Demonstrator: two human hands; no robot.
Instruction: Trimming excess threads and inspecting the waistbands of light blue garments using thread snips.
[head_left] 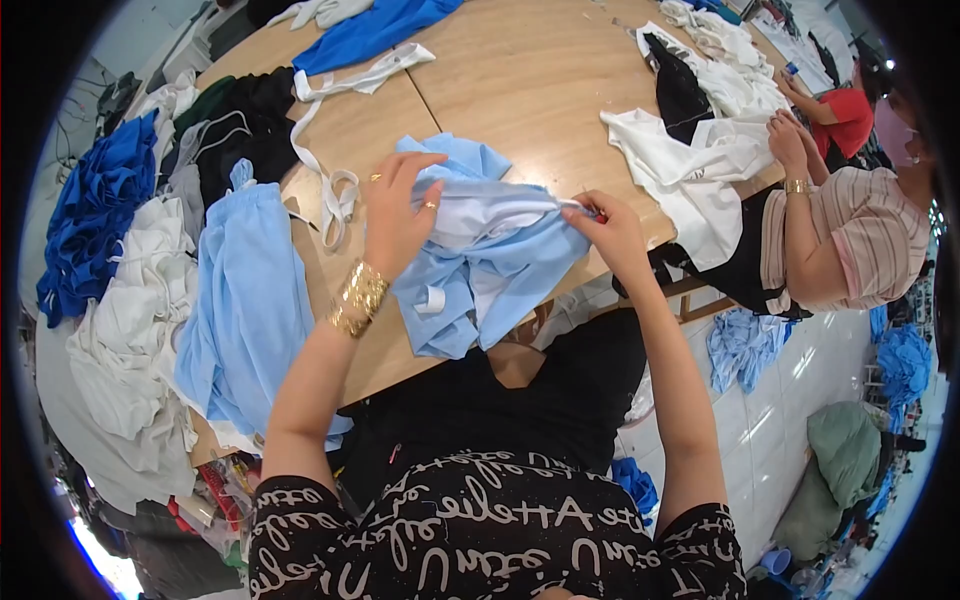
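A light blue garment with white inner fabric (530, 262) lies bunched on the table's near edge, part of it hanging over. My left hand (398, 208) rests at its left side, thumb and fingers apart, touching the cloth. At the garment's right end, my right hand (612, 235) pinches the seam edge between thumb and fingers. Something small, dark and reddish shows at those fingertips, too little visible to name. A small white tag (430, 300) sits on the garment's lower left part.
Left of me are a folded light blue garment (245, 290), white cloth (135, 320) and a blue pile (100, 215). White strips (340, 205) lie on the wooden table (510, 75). A co-worker (850, 235) at right handles white garments (690, 165). Blue cloth (745, 345) lies on the floor.
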